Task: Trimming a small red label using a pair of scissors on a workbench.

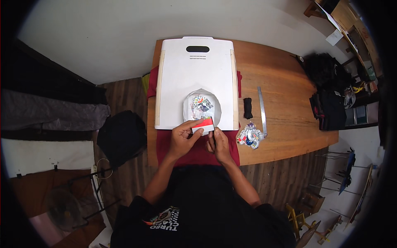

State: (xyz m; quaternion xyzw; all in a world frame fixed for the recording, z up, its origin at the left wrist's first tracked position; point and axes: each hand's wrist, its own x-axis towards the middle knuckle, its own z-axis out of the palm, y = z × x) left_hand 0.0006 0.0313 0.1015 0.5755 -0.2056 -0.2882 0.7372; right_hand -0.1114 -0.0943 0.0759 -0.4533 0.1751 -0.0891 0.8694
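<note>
My left hand [184, 137] pinches a small red-and-white piece [202, 125], red along its upper half and white below. At the right edge of that piece, my right hand [220, 145] is closed around a slim dark tool [212, 120] that looks like scissors; the fingers mostly hide it. Both hands are over the near end of a large white panel [173, 82] with a slot at its far end. Just beyond them, a round opening in the panel frames a white sheet with colourful graphics [200, 103]. Dark red cloth [178, 146] lies beneath.
Right of the panel on the wooden table [281, 103] are a metal ruler [262, 109], a black folded bundle [247, 108] and a pile of cut graphic pieces [250, 135]. Dark bags [328, 74] stand at the table's right end. A black covered object [122, 138] is at left.
</note>
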